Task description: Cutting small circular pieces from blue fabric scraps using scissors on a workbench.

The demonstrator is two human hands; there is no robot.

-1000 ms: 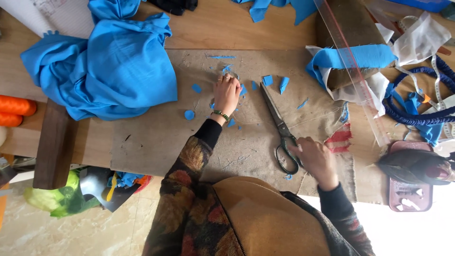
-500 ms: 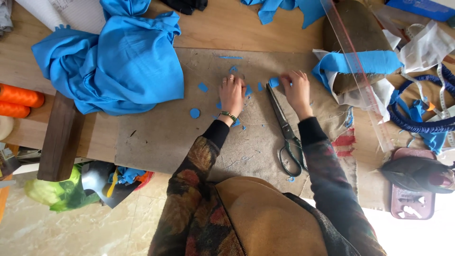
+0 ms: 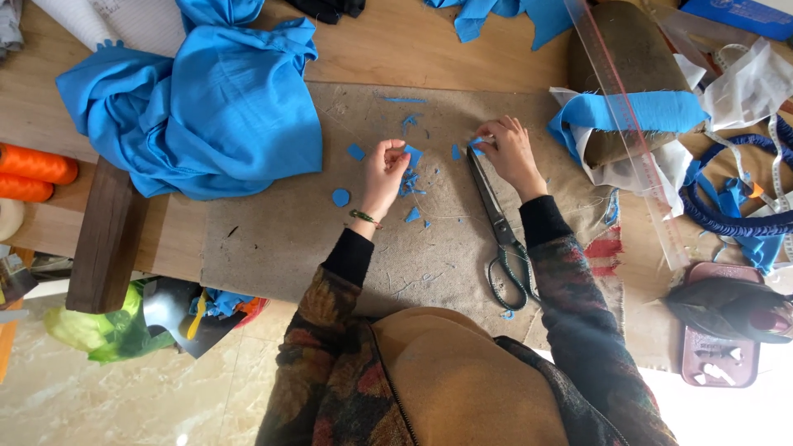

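Note:
My left hand (image 3: 383, 175) pinches a small blue cloth piece (image 3: 412, 154) above a brown work mat (image 3: 273, 239). My right hand (image 3: 508, 151) holds another small blue piece (image 3: 477, 146) at its fingertips, just above the tip of large dark scissors (image 3: 500, 228) that lie on the mat between my arms. Several loose blue cut shapes lie around the left hand, among them a round one (image 3: 340, 197) and one (image 3: 356, 152) farther up.
A big heap of blue fabric (image 3: 198, 107) covers the mat's left top. Orange thread spools (image 3: 33, 172) sit at the far left. A clear ruler (image 3: 632, 124), folded blue cloth (image 3: 628, 111), blue cord (image 3: 727, 219) and a pink tray (image 3: 717, 355) crowd the right side.
My right hand left the scissors' handles and moved up to the blue pieces by the blade tip. My left hand drew back slightly and lifted a small blue piece.

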